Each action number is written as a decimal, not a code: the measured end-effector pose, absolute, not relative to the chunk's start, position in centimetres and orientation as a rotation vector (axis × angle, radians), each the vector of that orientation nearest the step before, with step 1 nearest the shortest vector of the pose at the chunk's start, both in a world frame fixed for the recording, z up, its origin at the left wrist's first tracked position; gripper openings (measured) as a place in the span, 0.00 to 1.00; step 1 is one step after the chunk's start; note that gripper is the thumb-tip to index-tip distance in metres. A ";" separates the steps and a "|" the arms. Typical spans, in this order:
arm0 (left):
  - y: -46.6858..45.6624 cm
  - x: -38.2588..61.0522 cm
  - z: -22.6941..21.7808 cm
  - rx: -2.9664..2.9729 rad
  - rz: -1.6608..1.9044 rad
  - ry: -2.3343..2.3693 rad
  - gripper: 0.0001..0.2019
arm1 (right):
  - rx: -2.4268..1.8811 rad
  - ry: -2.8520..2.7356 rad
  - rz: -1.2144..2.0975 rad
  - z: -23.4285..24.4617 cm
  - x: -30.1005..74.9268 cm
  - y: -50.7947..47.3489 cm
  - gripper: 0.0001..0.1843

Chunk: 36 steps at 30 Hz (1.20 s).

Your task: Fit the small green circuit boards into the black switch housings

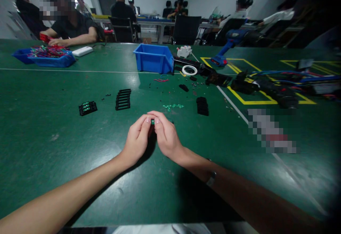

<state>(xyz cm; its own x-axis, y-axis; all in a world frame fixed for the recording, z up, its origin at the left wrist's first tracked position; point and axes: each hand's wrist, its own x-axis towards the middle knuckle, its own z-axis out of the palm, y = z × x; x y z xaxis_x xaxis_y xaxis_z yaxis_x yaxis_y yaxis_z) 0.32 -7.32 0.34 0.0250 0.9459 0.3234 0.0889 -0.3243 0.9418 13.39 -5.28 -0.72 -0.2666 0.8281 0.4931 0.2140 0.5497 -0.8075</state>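
Observation:
My left hand (136, 139) and my right hand (167, 138) meet above the green tabletop, both closed around one small part (152, 122). Only a bit of green shows between the two thumbs; the fingers hide the rest. Just beyond my hands lie scattered small green pieces (174, 106). To their right is a group of black plastic parts (202, 106). On the left, a row of slim black parts (123, 99) lies side by side, and farther left sits a cluster of black parts with green inserts (87, 108).
A blue bin (153, 59) stands at the back beside a white ring (189, 70). A blue cordless drill (229, 43) and bundled cables (298, 79) are at right. Across the table, a person handles coloured wires in a blue tray (53, 60). Small screws and scraps (197, 84) lie midway.

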 end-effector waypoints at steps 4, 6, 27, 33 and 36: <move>-7.3 0.3 0.2 1.538 1.408 1.105 0.16 | -0.836 -1.770 0.710 -0.8 13.2 -5.2 0.18; -7.3 0.3 0.3 1.535 1.405 1.109 0.15 | -0.833 -1.771 0.709 -0.8 13.1 -5.2 0.18; -7.4 -0.7 -0.1 1.399 1.351 0.967 0.11 | -0.812 -1.765 0.750 -0.5 13.4 -5.6 0.18; -7.5 -0.9 -0.1 1.376 1.342 0.936 0.12 | -0.798 -1.782 0.729 -0.5 13.4 -5.5 0.18; -7.5 -1.0 -0.1 1.398 1.340 0.945 0.12 | -0.791 -1.786 0.726 -0.5 13.5 -5.5 0.18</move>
